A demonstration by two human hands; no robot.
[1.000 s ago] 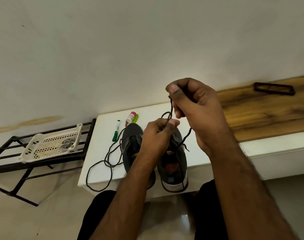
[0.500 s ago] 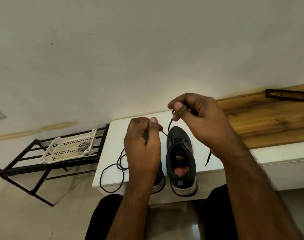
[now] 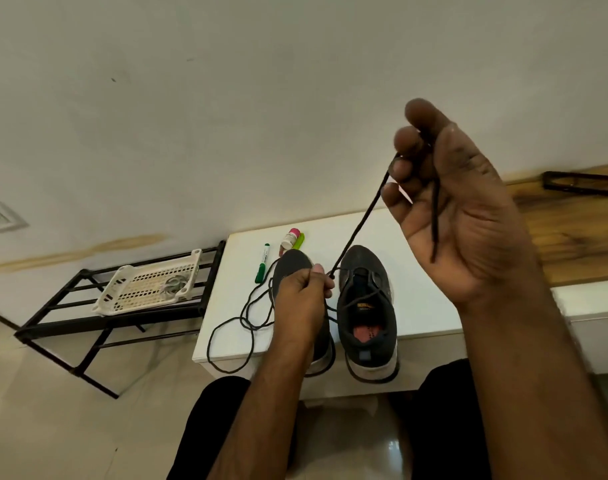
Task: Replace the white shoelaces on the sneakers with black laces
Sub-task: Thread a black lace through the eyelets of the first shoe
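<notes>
My right hand [image 3: 458,209] is raised high, palm turned toward me, fingers curled round the black lace [image 3: 361,223]; the lace runs taut from those fingers down to the right sneaker [image 3: 366,306], and its loose tail hangs across my palm. My left hand [image 3: 304,303] sits low over the left sneaker [image 3: 290,263], thumb and fingers pinching what looks like the other run of the same lace just beside the right sneaker's eyelets.

The risk, as I judge it: pulling harder with the raised hand could drag the lace uneven through the eyelets, or lift the right sneaker off the white table [image 3: 423,306], since nothing pins it down. The heels of both sneakers overhang the near edge, so a tug toward me might tip one to the floor.

A second black lace [image 3: 233,336] lies in loose loops left of the left sneaker, spilling over the near edge. Farther back lie a green marker [image 3: 262,263] and a small pink-capped bottle [image 3: 290,239]. I see no white laces.
</notes>
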